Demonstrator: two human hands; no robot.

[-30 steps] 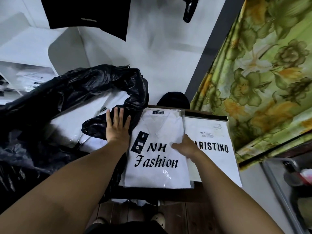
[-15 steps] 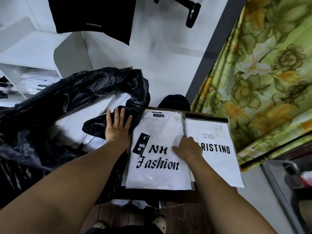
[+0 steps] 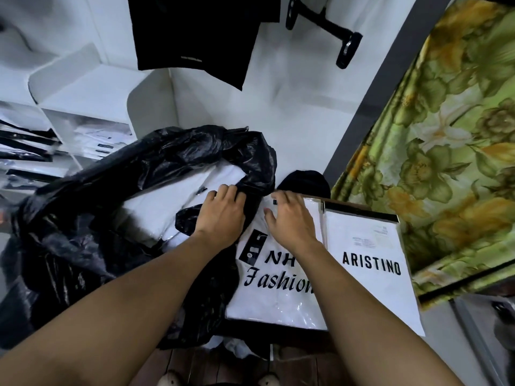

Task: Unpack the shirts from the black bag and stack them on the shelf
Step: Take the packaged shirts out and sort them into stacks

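The black bag [image 3: 111, 218] lies open at the left, with white packed shirts [image 3: 167, 207] showing inside. My left hand [image 3: 223, 215] grips the bag's right rim, fingers curled over the plastic. Beside the bag a packed white shirt printed "NH Fashion" [image 3: 278, 302] lies flat. My right hand [image 3: 291, 218] is on its collar end, fingertips hooked over the far edge. Another packed shirt marked "ARISTINO" [image 3: 367, 291] lies to its right. The white shelf [image 3: 83, 87] stands at the upper left.
Lower shelf compartments [image 3: 97, 140] hold stacked packed shirts. A black garment [image 3: 195, 32] and a black hanger [image 3: 334, 32] hang on the white wall. A green floral curtain [image 3: 446, 162] fills the right. A dark rounded object [image 3: 303, 179] sits behind the shirts.
My right hand has slid from the middle of the NH Fashion shirt up to its collar end. My left hand's fingers have curled onto the bag's rim. The view has tilted upward.
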